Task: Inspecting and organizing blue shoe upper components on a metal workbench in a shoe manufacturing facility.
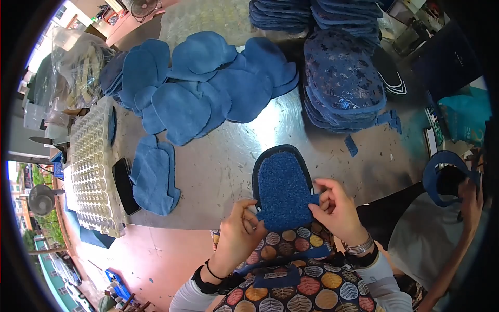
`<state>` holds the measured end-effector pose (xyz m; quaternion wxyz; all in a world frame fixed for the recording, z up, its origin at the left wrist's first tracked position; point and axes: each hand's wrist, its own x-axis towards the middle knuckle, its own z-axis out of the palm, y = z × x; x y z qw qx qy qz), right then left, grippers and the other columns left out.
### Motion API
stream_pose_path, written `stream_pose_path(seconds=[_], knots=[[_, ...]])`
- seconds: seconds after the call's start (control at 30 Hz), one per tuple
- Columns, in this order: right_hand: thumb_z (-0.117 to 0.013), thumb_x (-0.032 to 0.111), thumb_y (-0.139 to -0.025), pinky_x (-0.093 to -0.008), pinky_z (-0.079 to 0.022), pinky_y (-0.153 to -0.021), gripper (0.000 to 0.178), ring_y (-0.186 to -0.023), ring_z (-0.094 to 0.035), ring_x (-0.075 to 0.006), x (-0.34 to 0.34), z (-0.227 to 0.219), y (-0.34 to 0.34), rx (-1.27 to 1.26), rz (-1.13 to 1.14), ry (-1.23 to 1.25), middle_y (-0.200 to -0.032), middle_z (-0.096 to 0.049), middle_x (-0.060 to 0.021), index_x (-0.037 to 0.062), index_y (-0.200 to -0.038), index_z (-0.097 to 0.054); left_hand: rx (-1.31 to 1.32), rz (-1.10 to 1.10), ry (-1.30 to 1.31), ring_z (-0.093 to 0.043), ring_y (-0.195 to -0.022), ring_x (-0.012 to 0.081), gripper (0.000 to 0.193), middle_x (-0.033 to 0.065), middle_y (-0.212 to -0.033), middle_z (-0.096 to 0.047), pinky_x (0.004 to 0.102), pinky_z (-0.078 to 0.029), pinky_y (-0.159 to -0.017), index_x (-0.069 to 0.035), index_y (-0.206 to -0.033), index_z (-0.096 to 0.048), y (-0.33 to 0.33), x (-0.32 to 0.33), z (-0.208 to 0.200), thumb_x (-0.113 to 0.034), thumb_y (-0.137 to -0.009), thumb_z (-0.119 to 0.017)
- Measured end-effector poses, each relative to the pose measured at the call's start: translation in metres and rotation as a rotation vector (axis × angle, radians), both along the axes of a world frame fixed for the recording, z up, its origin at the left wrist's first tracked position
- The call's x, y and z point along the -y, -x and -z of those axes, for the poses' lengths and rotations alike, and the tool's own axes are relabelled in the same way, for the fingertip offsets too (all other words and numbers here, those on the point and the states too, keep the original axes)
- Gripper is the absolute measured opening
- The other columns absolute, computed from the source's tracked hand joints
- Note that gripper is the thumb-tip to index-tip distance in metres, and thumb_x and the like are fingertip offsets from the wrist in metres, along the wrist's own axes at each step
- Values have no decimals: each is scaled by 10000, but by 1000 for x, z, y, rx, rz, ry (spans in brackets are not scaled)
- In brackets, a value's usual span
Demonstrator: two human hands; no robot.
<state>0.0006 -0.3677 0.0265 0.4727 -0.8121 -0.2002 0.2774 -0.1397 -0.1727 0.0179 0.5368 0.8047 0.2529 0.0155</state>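
Observation:
A dark blue, looped-pile fabric piece (283, 182), rounded at its far end, lies on a slightly larger black rounded plate or frame (281, 148) at the table's near edge. The black border shows around the far end and sides of the fabric; small white bits show at its sides. My left hand (240, 235) pinches the fabric's near left corner. At the near right corner, my right hand (338, 210) grips the edge between thumb and fingers. The near end of the piece hangs toward my leaf-patterned apron (306, 286).
Overlapping lighter blue fabric pieces (182, 112) spread across the metal table (234, 177). A stack of patterned blue pieces (343, 73) stands at the far right. Left are a phone (123, 184) and a clear plastic tray (93, 166). Another person's hand (470, 200) holds a blue ring-shaped piece (434, 179).

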Motion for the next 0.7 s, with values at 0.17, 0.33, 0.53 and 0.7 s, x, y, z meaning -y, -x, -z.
stream_pose_path(seconds=[0.17, 0.33, 0.53, 0.7], knots=[[-729, 46, -814, -204, -439, -560, 503, -603, -492, -55, 1, 1, 0, 11, 4, 3, -717, -522, -11, 35, -1251, -480, 26, 8, -47, -501, -503, 33, 481, 23, -705, -618, 192, -413, -505, -32, -1174, -539, -1, 1, -1, 69, -730, -693], [-728, 42, -812, -204, -437, -554, 504, -591, -494, -55, 0, 0, 0, 24, -10, 21, -706, -527, -13, 33, -1251, -481, 43, 20, -86, -513, -508, 36, 478, 27, -705, -620, 192, -418, -508, -32, -1171, -541, -2, 2, 1, 71, -729, -692], [-725, 48, -815, -205, -437, -553, 498, -591, -500, -55, 1, 0, 0, 23, -23, 9, -701, -533, -14, 31, -1250, -482, 22, 17, -62, -516, -506, 41, 469, 30, -708, -621, 197, -421, -507, -26, -1167, -544, -1, 2, -2, 67, -732, -691], [-730, 65, -808, -227, -447, -546, 509, -580, -533, -78, -1, 0, -2, 31, -26, 30, -693, -548, -26, 42, -1253, -484, -32, 7, -70, -553, -535, 73, 459, 18, -713, -621, 237, -451, -511, -36, -1155, -552, -5, 2, -9, 50, -727, -694]])
